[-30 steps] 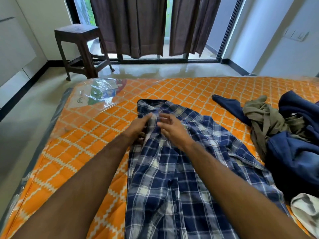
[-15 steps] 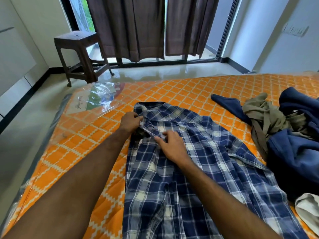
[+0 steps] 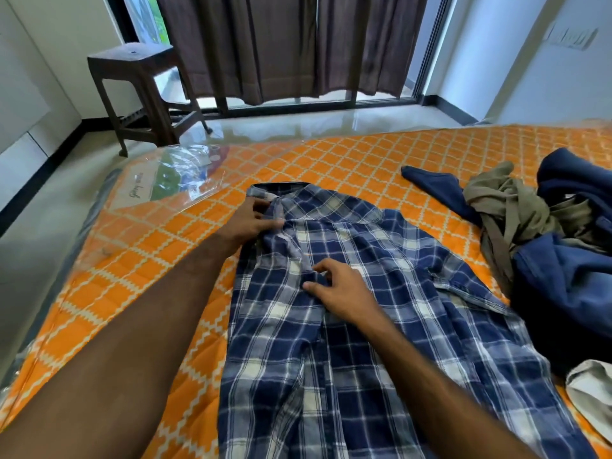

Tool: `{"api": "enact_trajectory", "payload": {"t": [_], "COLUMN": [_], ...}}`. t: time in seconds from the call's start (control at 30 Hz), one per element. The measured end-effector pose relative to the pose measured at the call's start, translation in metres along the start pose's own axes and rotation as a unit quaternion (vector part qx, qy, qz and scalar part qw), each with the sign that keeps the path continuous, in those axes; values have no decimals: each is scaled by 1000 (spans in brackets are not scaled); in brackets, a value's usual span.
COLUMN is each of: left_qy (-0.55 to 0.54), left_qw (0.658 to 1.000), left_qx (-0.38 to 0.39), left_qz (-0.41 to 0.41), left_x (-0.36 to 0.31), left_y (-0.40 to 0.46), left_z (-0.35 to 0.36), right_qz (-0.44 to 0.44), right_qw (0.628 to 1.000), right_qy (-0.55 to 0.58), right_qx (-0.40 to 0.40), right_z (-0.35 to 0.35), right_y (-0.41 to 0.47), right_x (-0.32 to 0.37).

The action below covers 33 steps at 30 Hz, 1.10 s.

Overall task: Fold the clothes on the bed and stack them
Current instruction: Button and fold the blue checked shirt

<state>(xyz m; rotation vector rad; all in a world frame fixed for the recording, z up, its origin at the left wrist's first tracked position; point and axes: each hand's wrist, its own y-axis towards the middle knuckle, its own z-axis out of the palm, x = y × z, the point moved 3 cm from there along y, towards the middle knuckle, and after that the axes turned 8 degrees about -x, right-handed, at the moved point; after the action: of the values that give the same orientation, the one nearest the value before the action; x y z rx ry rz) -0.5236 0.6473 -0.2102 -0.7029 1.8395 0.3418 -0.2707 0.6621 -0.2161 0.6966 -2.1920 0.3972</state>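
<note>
A blue and white plaid shirt lies spread front-up on the orange patterned bed, its collar at the far end. My left hand grips the shirt's fabric just below the collar, on the left side. My right hand sits lower on the shirt's front, its curled fingers and thumb pinching the fabric along the middle. At the right lies an unfolded heap: a navy garment, an olive garment and a pale garment at the near right edge.
The bed has a clear plastic cover with a printed label at its far left corner. A dark brown stool stands on the glossy floor beyond it, in front of brown curtains and a sliding glass door.
My left hand stayed by the collar while my right hand slid down the shirt's front toward me. The view has shifted slightly closer.
</note>
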Motion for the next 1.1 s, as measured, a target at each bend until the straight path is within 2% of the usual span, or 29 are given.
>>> {"api": "enact_trajectory", "payload": {"t": [0.1, 0.23, 0.3, 0.43, 0.5, 0.63, 0.7, 0.77, 0.8, 0.87, 0.93, 1.0, 1.1], "left_qy": [138, 149, 124, 69, 71, 100, 168, 283, 297, 231, 125, 58, 6], "left_qw": [985, 974, 979, 994, 996, 992, 982, 953, 948, 969, 988, 989, 985], "left_qx": [-87, -156, -153, -85, -58, -70, -78, -108, -107, -85, -48, -23, -3], "left_qz": [59, 73, 51, -21, -11, -17, -38, -33, -26, -23, -78, -133, -174], "left_x": [-4, -5, -4, -1, -5, 1, 9, 13, 10, 8, 11, 15, 9], "left_y": [-4, 1, 5, -12, -37, -110, -152, -190, -221, -265, -305, -339, -376], "left_z": [-3, 10, 13, 12, 11, 5, -2, -8, -9, -6, -3, -3, 0], "right_qz": [35, 39, 34, 25, 29, 79, 90, 57, 46, 45, 57, 56, 51], "right_qw": [998, 997, 998, 998, 999, 994, 989, 994, 997, 999, 996, 988, 970], "right_qy": [23, 27, 10, -38, -22, 72, 117, 70, 39, 11, -18, -76, -138], "right_qx": [-51, -58, -56, -42, -36, -25, -29, -57, -56, -2, 72, 121, 193], "right_z": [-4, -5, -5, 1, 2, -13, -20, -22, -24, -21, -16, -15, -14], "right_y": [-4, -14, -18, -23, -31, -52, -74, -100, -123, -156, -189, -218, -248], "right_x": [-14, -22, -23, -20, -15, -7, -1, 4, 8, 14, 22, 31, 44]}}
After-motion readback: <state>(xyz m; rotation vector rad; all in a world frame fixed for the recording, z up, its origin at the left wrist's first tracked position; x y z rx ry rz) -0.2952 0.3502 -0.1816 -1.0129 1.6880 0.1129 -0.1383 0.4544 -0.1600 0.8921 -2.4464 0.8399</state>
